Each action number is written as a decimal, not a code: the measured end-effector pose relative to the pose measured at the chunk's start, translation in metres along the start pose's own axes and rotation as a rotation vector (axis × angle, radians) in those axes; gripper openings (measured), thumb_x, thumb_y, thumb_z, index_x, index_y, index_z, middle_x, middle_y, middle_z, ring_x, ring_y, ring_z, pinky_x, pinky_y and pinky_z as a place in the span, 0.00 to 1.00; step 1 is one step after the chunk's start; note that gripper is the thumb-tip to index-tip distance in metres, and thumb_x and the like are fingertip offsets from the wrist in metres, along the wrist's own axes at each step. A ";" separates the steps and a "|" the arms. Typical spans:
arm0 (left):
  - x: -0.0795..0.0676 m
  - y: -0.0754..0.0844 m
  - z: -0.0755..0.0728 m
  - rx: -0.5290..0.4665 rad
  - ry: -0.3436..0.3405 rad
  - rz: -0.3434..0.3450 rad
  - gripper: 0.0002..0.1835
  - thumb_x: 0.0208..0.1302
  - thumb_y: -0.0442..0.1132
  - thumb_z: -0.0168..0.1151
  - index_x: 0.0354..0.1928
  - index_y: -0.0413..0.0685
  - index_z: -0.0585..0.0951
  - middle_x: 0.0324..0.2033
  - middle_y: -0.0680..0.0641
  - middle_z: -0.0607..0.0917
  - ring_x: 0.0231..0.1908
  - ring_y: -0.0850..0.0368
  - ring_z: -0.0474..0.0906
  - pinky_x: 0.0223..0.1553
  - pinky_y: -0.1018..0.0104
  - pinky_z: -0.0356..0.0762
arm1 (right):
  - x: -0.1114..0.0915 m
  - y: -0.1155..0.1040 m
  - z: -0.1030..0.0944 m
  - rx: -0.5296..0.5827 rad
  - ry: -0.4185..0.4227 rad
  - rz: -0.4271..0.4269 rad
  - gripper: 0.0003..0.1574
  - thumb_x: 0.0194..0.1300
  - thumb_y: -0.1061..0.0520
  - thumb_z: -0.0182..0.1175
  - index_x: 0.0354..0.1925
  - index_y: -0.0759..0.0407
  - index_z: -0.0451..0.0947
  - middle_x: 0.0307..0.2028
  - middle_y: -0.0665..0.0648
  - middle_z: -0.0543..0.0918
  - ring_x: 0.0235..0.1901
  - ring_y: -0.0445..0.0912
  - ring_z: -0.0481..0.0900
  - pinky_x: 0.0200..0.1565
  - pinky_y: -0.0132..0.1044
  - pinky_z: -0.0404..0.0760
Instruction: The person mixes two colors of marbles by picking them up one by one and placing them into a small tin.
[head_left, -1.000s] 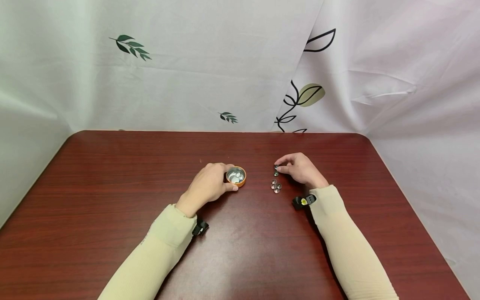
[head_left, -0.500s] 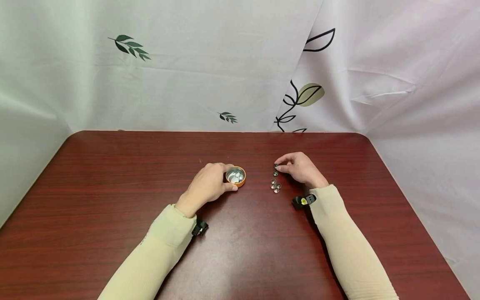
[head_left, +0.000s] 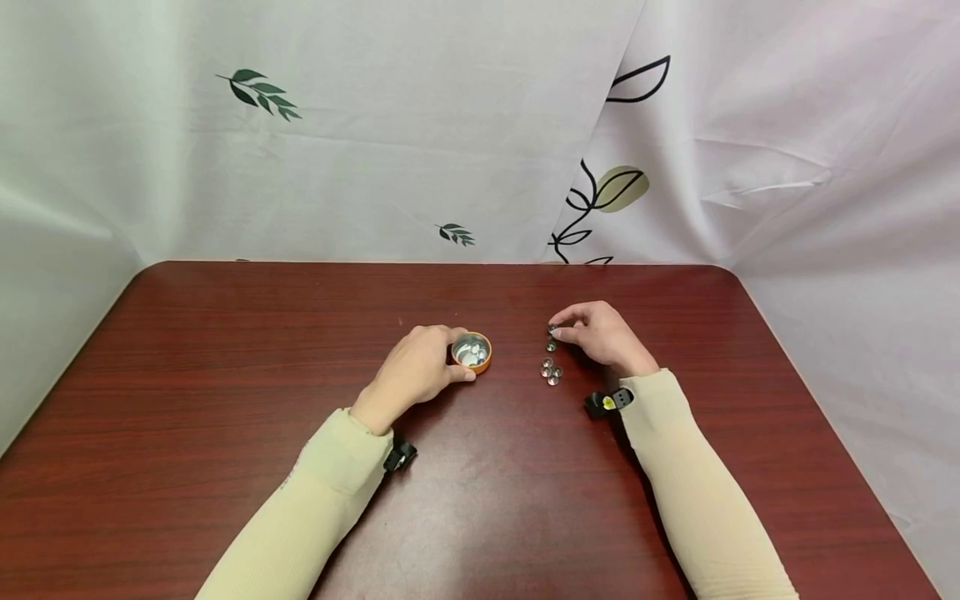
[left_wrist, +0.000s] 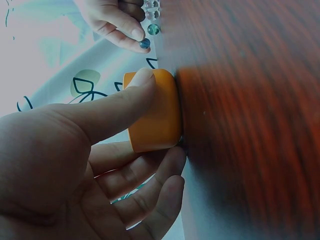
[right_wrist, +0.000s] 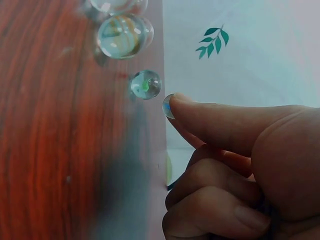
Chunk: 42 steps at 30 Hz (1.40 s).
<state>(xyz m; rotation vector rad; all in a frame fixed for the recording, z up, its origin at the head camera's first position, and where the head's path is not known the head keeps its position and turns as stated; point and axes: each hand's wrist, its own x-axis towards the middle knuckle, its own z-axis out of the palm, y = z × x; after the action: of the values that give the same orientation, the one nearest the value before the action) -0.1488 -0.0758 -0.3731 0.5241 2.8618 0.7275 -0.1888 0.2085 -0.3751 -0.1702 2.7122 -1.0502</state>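
Observation:
My left hand (head_left: 417,367) grips a small round orange tin (left_wrist: 165,110) that stands upright on the table, thumb on one side and fingers on the other. Several clear marbles (head_left: 472,354) lie inside it. To the right, my right hand (head_left: 600,335) pinches a bluish glass marble (left_wrist: 145,43) between thumb and index finger; its other fingers are curled in, as the right wrist view shows. Just nearer than that pinch sits a marble with a green swirl (right_wrist: 145,84). A loose cluster of several clear marbles (head_left: 553,380) lies closer to me.
The dark red wooden table (head_left: 480,483) has rounded far corners. White cloth (head_left: 375,150) with leaf prints hangs behind it and on both sides. A black wrist camera (head_left: 401,455) sits at my left cuff, another camera (head_left: 602,404) at the right one.
My right hand has shifted very slightly away from me with the pinched marble, widening the gap to the green-swirl one. The left hand and the tin stay in place.

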 end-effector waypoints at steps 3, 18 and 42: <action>0.000 0.000 0.000 -0.004 0.003 0.001 0.33 0.57 0.48 0.77 0.64 0.48 0.80 0.57 0.46 0.84 0.54 0.47 0.81 0.52 0.53 0.77 | -0.001 -0.002 -0.001 -0.002 0.006 -0.007 0.10 0.67 0.57 0.66 0.46 0.56 0.87 0.23 0.51 0.76 0.28 0.48 0.69 0.34 0.39 0.69; -0.001 0.001 0.000 -0.012 -0.007 -0.017 0.33 0.58 0.48 0.76 0.65 0.48 0.79 0.56 0.46 0.84 0.54 0.49 0.80 0.52 0.55 0.77 | -0.009 -0.015 0.001 0.031 0.023 -0.031 0.10 0.67 0.57 0.66 0.46 0.56 0.87 0.21 0.52 0.73 0.25 0.48 0.69 0.35 0.40 0.70; -0.002 0.000 0.000 -0.011 0.000 -0.009 0.34 0.57 0.48 0.77 0.65 0.47 0.79 0.57 0.46 0.83 0.54 0.49 0.80 0.52 0.55 0.77 | -0.019 -0.038 0.009 0.058 0.035 -0.079 0.10 0.67 0.55 0.67 0.47 0.53 0.86 0.17 0.51 0.69 0.21 0.47 0.67 0.32 0.40 0.70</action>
<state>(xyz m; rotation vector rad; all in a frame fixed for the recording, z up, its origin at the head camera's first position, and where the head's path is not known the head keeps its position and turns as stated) -0.1468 -0.0761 -0.3732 0.5087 2.8567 0.7419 -0.1674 0.1783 -0.3528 -0.2537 2.7233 -1.1627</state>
